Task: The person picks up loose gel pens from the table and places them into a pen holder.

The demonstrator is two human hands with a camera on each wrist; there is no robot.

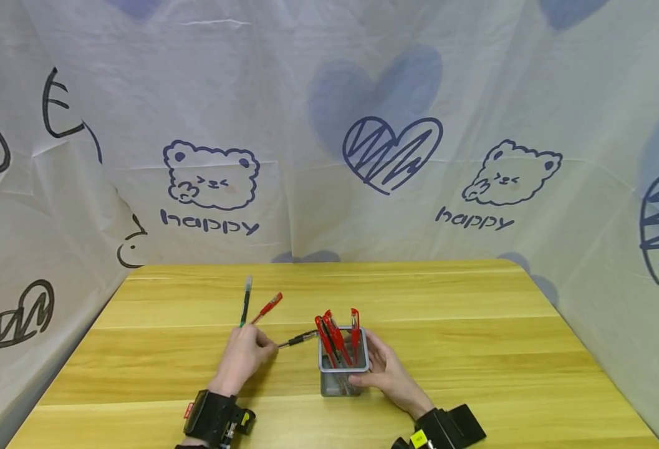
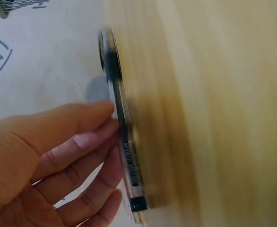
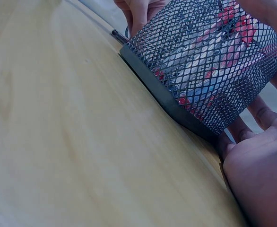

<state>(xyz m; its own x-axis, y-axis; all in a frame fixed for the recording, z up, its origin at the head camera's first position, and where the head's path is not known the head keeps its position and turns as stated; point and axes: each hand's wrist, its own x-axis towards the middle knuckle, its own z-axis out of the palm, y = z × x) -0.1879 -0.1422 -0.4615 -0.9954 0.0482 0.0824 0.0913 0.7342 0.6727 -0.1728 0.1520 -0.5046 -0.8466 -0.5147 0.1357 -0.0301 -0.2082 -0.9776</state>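
My left hand [image 1: 245, 352] pinches a black pen [image 1: 301, 338] between thumb and fingertips, low over the table. In the left wrist view, the clear-barrelled pen [image 2: 121, 118] has its dark cap pointing up and away; the thumb overlaps its middle. My right hand [image 1: 388, 374] grips a square mesh pen holder [image 1: 343, 370] from its right side, thumb across the front. Several red-capped pens [image 1: 336, 337] stand leaning in the holder. Through the mesh in the right wrist view, pen barrels [image 3: 207, 71] with red and blue ends show.
Beyond my left hand, a red-capped pen [image 1: 267, 307] and a clear-capped pen with a dark barrel [image 1: 245, 302] lie on the wooden table [image 1: 447, 312]. A printed cloth [image 1: 307, 206] hangs behind the table's far edge and along both sides.
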